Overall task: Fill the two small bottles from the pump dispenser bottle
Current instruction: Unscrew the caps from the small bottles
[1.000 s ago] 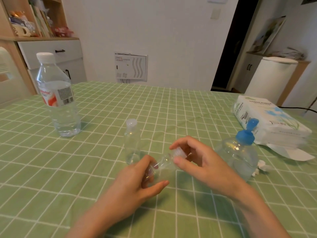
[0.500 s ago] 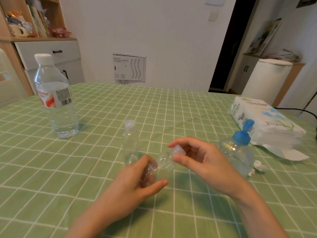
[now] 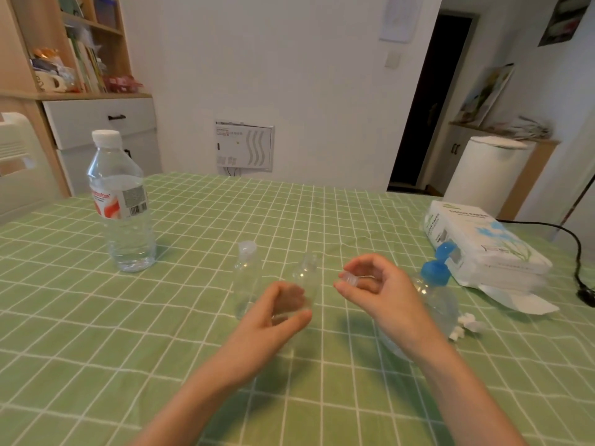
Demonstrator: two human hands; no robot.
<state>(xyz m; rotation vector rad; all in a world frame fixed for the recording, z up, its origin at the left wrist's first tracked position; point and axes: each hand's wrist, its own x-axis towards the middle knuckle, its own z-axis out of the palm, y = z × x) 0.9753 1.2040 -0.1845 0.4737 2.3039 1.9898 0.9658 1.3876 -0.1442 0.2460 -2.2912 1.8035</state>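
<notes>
Cap (image 3: 349, 278) now off. Half a second back it sat on the neck, with the bottle tipped toward your right; now the open bottle (image 3: 306, 274) stands near upright and your hands have drawn apart.

Left grip (image 3: 273, 317): thumb and fingers curled round the lower body of the open bottle, holding it over the table (image 3: 96, 333). Can't tell whether its base touches the cloth. Neck bare, mouth up. Looks empty, though motion blur makes that uncertain.

Right grip (image 3: 380, 291): thumb and forefinger pinch the cap, other fingers curled above it. Cap sits just right of the open neck, not touching it.

Capped bottle (image 3: 245, 272): upright on the table just left of the open one, clear, lid on.

Pump bottle (image 3: 435, 272): behind your right wrist, blue head showing, clear body partly hidden by the hand.

Water bottle (image 3: 120, 214): far left, upright, white lid, well apart from the small ones.

Tissue pack (image 3: 483, 249): far right, lying flat just behind the pump head. Small white wad (image 3: 467, 324) on the cloth beside the pump bottle's base.
</notes>
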